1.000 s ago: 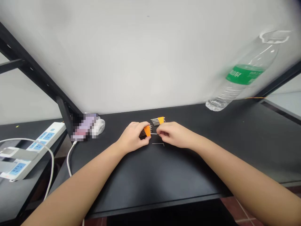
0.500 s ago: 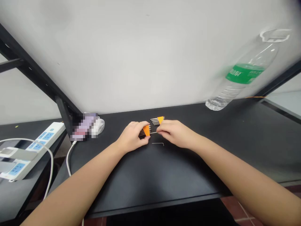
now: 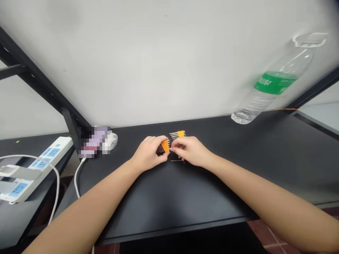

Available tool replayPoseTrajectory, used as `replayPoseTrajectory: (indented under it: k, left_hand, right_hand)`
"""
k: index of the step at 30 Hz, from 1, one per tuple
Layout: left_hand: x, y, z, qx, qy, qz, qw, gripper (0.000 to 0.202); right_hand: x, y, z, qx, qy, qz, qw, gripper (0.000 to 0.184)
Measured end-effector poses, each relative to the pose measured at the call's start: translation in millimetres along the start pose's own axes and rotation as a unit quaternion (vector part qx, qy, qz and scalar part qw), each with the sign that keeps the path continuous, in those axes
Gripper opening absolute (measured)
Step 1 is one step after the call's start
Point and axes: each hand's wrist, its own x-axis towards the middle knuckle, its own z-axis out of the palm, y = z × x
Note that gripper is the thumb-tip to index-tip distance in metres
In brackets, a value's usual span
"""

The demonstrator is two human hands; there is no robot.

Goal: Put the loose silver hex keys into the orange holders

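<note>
With the held holder as the dial's centre and twelve towards the wall, a long white power strip with blue socket faces [image 3: 17, 189] lies well out at nine o'clock. The left hand [image 3: 150, 153] comes in from eight, its grip closed around a wedge-shaped orange holder [image 3: 165, 145] filled with dark metal rods, just above or resting on the black desk [image 3: 172, 201]; which, one cannot tell. At the holder's near right side, a thin silvery metal rod [image 3: 170, 149] sits pinched in the right hand's grip, mostly hidden by fingers. At five o'clock lies a loose L-shaped metal key [image 3: 177, 161]; at two, a second orange holder with metal rods [image 3: 180, 133]. The right hand [image 3: 189, 151] reaches in from three. The rod could skid or jam if tilted, the holder could twist under uneven pressure, and the right hand's lower fingers, so near the loose key, could knock it askew.
</note>
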Motion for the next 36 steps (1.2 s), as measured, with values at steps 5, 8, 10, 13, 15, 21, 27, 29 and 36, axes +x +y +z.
replayPoseTrajectory:
  k: [5, 8, 10, 13, 15, 21, 27, 29, 36]
  left_hand:
    - [-0.1, 0.2, 0.3, 0.004, 0.009, -0.002, 1.000, 0.044]
    - [0.2, -0.3, -0.3, 0.005, 0.011, -0.002, 1.000, 0.046]
    - [0.4, -1.2, -0.7, 0.006, 0.009, -0.005, 1.000, 0.047]
    - [0.4, -2.4, -0.7, 0.004, 0.003, -0.004, 1.000, 0.047]
    - [0.3, -3.0, -0.1, 0.001, -0.004, -0.004, 1.000, 0.046]
    - [-0.2, -4.2, 1.4, 0.001, 0.007, 0.001, 1.000, 0.048]
    - [-0.1, -3.6, 0.5, 0.000, 0.003, 0.015, 1.000, 0.047]
    - [0.0, -3.2, 0.1, 0.002, 0.006, 0.015, 1.000, 0.047]
    - [-0.1, -3.5, 0.6, 0.001, 0.002, 0.018, 1.000, 0.047]
  right_hand:
    - [-1.8, 2.7, 2.6, 0.002, 0.006, -0.011, 1.000, 0.014]
    - [-2.0, -1.4, 1.8, -0.047, 0.010, -0.075, 0.996, 0.021]
    - [-4.0, -6.0, -3.3, -0.109, 0.004, -0.117, 0.987, 0.023]
    - [-10.6, -12.2, -14.1, -0.211, -0.067, -0.126, 0.967, 0.012]
    - [-15.6, -14.7, -18.6, -0.265, -0.134, -0.100, 0.950, 0.008]
    - [-16.9, -16.2, -15.5, -0.366, -0.159, -0.064, 0.915, 0.009]
    - [-9.2, -14.7, -16.8, -0.262, -0.098, -0.056, 0.958, 0.009]
    - [-8.4, -14.0, -17.3, -0.240, -0.089, -0.069, 0.964, 0.011]
    - [-8.0, -12.1, -18.5, -0.222, -0.080, -0.089, 0.968, 0.013]
